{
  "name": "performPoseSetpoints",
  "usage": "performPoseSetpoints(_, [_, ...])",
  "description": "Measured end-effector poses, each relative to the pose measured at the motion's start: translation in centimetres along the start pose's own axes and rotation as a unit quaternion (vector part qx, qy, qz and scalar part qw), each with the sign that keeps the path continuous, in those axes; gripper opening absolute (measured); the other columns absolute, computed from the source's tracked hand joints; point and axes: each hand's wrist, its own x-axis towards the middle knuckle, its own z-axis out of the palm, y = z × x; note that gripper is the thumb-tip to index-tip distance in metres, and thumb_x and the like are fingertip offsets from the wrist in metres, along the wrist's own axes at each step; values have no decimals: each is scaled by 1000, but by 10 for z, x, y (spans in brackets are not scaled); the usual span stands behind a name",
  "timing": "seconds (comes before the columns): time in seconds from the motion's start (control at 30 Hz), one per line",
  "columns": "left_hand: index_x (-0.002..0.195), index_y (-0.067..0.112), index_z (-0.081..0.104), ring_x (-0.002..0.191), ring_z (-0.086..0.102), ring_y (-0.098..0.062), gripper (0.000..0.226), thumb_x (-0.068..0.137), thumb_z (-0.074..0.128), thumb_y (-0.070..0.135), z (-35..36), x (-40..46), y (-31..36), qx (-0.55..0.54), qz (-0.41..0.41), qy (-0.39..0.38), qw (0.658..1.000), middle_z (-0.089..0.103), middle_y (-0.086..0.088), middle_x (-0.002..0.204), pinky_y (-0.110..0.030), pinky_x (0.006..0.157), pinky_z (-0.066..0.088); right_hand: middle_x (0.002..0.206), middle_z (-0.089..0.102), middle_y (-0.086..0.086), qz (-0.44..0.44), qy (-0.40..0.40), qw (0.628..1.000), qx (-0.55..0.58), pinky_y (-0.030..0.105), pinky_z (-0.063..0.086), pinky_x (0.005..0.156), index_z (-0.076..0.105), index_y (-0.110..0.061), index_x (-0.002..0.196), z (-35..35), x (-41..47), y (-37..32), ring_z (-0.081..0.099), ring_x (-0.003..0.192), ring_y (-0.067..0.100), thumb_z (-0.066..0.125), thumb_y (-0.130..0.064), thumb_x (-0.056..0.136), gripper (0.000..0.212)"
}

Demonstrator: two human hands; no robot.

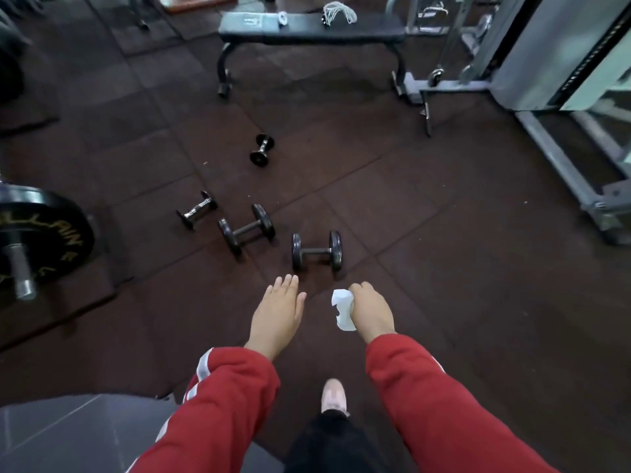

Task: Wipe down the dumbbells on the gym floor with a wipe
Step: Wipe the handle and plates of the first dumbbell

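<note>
Several dumbbells lie on the dark rubber floor. The nearest black dumbbell (317, 250) sits just beyond my hands. A second black dumbbell (246, 229) lies to its left, a small chrome-handled dumbbell (197, 210) further left, and another small dumbbell (262, 149) further back. My left hand (278, 314) is stretched forward with straight fingers, holding nothing, short of the nearest dumbbell. My right hand (370, 308) grips a crumpled white wipe (343, 308), also short of that dumbbell. Both arms wear red sleeves.
A black flat bench (310, 32) stands at the back with white items on it. A grey cable machine frame (563, 158) fills the right side. A loaded barbell plate (41, 233) sits at left. My pink shoe (334, 394) is below my hands.
</note>
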Motion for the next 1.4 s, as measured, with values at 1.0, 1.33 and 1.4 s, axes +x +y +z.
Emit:
performPoseSetpoints(1.0, [145, 6, 23, 144, 18, -23, 48, 102, 24, 26, 42, 351, -83, -23, -42, -107, 993, 26, -9, 153, -31, 116, 12, 121, 51, 16, 35, -73, 996, 26, 38, 42, 84, 45, -7, 125, 17, 350, -26, 54, 108, 37, 39, -8, 94, 31])
performPoseSetpoints(1.33, [137, 10, 43, 130, 44, -21, 42, 97, 41, 23, 190, 445, -141, -222, -150, -51, 962, 48, -9, 140, -30, 107, 33, 111, 65, 15, 169, -95, 947, 256, 22, 36, 67, 63, -3, 111, 157, 510, -1, 61, 94, 24, 45, -3, 90, 28])
performPoseSetpoints(1.4, [133, 9, 49, 123, 50, -23, 39, 96, 44, 21, 219, 464, -152, -260, -178, -24, 949, 54, -11, 132, -32, 106, 37, 100, 68, 14, 150, -100, 953, 243, 22, 38, 60, 65, -1, 106, 183, 533, 3, 64, 94, 27, 45, -6, 90, 26])
